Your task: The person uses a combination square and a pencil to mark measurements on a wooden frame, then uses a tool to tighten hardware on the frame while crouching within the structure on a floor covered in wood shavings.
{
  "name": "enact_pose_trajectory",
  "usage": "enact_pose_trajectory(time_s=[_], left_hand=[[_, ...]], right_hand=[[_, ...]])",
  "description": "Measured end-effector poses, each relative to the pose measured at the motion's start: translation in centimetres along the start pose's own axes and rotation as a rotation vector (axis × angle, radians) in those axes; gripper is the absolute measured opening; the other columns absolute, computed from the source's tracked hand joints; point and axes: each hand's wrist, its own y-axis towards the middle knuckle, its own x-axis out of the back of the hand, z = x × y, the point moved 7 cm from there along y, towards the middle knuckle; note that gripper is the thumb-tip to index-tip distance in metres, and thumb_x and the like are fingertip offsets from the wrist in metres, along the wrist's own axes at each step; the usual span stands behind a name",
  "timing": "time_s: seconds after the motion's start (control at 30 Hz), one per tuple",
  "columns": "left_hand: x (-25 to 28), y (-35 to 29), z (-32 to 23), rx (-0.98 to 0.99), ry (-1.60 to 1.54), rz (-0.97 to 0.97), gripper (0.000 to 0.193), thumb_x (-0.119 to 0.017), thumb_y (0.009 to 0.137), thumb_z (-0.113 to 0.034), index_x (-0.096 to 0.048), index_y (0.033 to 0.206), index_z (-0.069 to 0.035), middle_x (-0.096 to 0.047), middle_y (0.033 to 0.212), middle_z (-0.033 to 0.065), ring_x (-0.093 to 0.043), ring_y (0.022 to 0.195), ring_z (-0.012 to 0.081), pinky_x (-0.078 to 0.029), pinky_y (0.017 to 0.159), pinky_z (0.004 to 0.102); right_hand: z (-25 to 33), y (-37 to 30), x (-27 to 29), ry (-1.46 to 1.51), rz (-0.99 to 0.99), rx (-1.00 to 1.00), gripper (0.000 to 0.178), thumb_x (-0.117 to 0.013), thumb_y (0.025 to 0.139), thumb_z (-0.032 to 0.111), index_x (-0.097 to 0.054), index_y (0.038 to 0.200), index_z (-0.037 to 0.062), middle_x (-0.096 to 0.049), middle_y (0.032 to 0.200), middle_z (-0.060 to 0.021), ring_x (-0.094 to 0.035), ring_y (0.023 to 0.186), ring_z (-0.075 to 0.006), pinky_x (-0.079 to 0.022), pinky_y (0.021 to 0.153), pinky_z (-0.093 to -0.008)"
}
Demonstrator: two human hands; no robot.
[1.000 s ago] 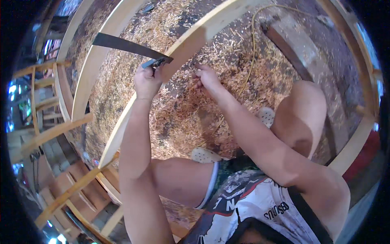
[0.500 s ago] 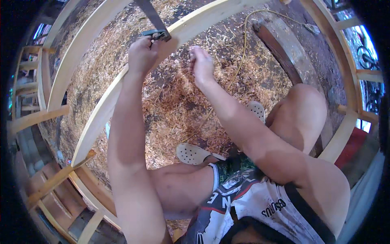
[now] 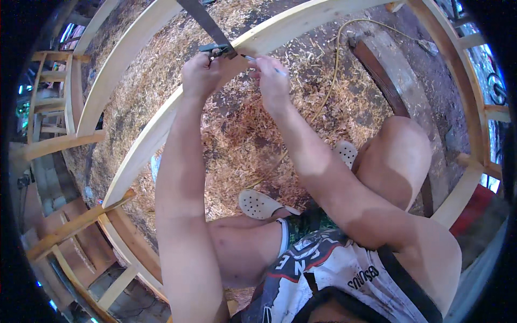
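Note:
My left hand (image 3: 199,74) grips a combination square (image 3: 207,25) by its greenish head. The square's long dark blade reaches up and away to the left, and its head lies against a curved, pale wooden rib (image 3: 301,19). Just right of it, my right hand (image 3: 273,83) is closed around a slim pen (image 3: 247,57) with a dark tip. That tip points left, close to the rib's side face by the square; whether it touches the wood I cannot tell.
Wood shavings (image 3: 237,129) cover the ground inside the curved frame. A yellow cord (image 3: 337,59) runs beside a heavy timber (image 3: 393,70) on the right. More ribs and crosspieces (image 3: 64,141) stand at the left. My bent legs and pale clogs (image 3: 257,204) are below my arms.
My right hand has come up and left to the rib beside the square, and the pen now shows in it. My left hand keeps its hold on the square. The whole view has shifted slightly.

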Motion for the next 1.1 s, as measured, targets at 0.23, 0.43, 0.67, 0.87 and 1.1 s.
enact_pose_trajectory(time_s=[0.23,0.43,0.67,0.87,1.1], left_hand=[[-0.8,0.1,0.7,0.059,0.017,0.017,0.022,-0.069,0.081,-0.029,-0.069,0.080,-0.006,-0.063,0.069,0.0172,-0.062,0.061,0.0319,-0.048,0.058,0.0405],[-0.6,0.0,0.2,0.005,0.037,0.013,0.025,-0.070,0.081,-0.028,-0.066,0.074,-0.004,-0.062,0.065,0.0175,-0.061,0.057,0.0310,-0.047,0.055,0.0397],[-0.3,0.0,-0.6,-0.018,0.036,-0.009,0.020,-0.069,0.081,-0.024,-0.067,0.077,-0.005,-0.063,0.067,0.0180,-0.062,0.061,0.0343,-0.049,0.057,0.0431],[-0.5,-0.1,0.1,-0.005,0.053,0.003,0.016,-0.069,0.081,-0.022,-0.069,0.083,-0.007,-0.064,0.071,0.0176,-0.064,0.062,0.0325,-0.050,0.059,0.0418],[-0.5,-0.2,0.2,0.041,0.029,0.008,0.014,-0.069,0.080,-0.019,-0.070,0.085,-0.006,-0.065,0.070,0.0172,-0.064,0.061,0.0308,-0.050,0.058,0.0400]], right_hand=[[-0.4,0.6,-0.4,0.072,-0.046,-0.071,0.030,-0.054,0.090,0.021,-0.061,0.112,0.0015,-0.068,0.093,-0.0065,-0.059,0.068,-0.0103,-0.044,0.057,-0.0235],[-0.5,0.6,-0.5,0.059,-0.039,-0.109,0.028,-0.054,0.091,0.020,-0.061,0.111,0.0015,-0.067,0.093,-0.0064,-0.058,0.068,-0.0099,-0.044,0.057,-0.0232],[-0.5,0.7,-0.5,0.049,-0.042,-0.092,0.029,-0.054,0.091,0.020,-0.061,0.111,0.0008,-0.067,0.092,-0.0067,-0.057,0.067,-0.0099,-0.044,0.057,-0.0231],[0.3,0.5,-1.2,0.095,-0.046,-0.016,0.027,-0.055,0.088,0.019,-0.063,0.101,-0.0031,-0.066,0.086,-0.0075,-0.058,0.071,-0.0119,-0.047,0.062,-0.0247],[-0.1,0.9,-1.2,0.112,-0.058,-0.050,0.027,-0.055,0.089,0.019,-0.064,0.100,-0.0035,-0.066,0.084,-0.0066,-0.059,0.072,-0.0119,-0.048,0.065,-0.0254]])
